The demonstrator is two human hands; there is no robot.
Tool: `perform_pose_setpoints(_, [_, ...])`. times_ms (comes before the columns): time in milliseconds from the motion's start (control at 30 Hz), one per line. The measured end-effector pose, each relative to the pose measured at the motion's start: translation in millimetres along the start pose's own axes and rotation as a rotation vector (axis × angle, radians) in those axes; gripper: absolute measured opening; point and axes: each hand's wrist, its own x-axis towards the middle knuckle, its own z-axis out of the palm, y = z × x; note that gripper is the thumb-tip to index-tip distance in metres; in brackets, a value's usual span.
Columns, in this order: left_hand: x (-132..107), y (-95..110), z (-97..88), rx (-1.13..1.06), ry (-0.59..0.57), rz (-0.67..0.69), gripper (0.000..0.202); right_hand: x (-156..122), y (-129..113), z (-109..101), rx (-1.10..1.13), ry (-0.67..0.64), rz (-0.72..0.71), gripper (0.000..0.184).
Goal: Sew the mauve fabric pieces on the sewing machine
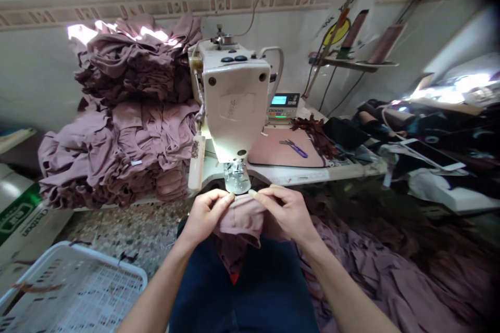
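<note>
A mauve piece of fabric [242, 216] hangs between my two hands, just in front of the sewing machine [236, 106]. My left hand [209, 213] pinches its upper edge on the left, thumb against fingers. On the right, my right hand [287, 213] pinches the same edge. The edge lies close to the machine's clear needle guard [237, 181]; whether it touches the needle plate is hidden. Below, the cloth drapes down over my lap, with a small red spot [234, 278] at its lowest tip.
Tall stacks of mauve garments [117, 135] stand left of the machine. Purple-handled thread snips [295, 148] lie on a pink mat [273, 158] at right. More mauve cloth [375, 276] is heaped at lower right. A white plastic basket [141, 272] sits at lower left. A phone [433, 153] rests farther right.
</note>
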Motion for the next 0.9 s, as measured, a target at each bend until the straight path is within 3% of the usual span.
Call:
perform_pose_setpoints(233, [17,-4,3.9,-0.099,0.160,-0.119,0.039,22,9,4,0.111,0.016,0.106,0.030])
perform_pose_setpoints(400, [14,-2,-1.3,-0.169,0.072,-0.093,0.035,20,3,-5,0.080,-0.034,0.087,0.034])
perform_pose_setpoints(633, [-5,5,-12.7,-0.012,-0.131,-0.013,0.028,-5,-12,-8,0.022,-0.059,-0.001,0.033])
perform_pose_setpoints(767, [-3,8,-14.0,0.017,-0.135,0.008,0.027,-8,-9,-2,-0.007,0.016,-0.046,0.030])
perform_pose_setpoints(900, [6,8,-11.3,0.004,-0.062,-0.051,0.031,5,2,4,0.034,0.043,0.018,0.029])
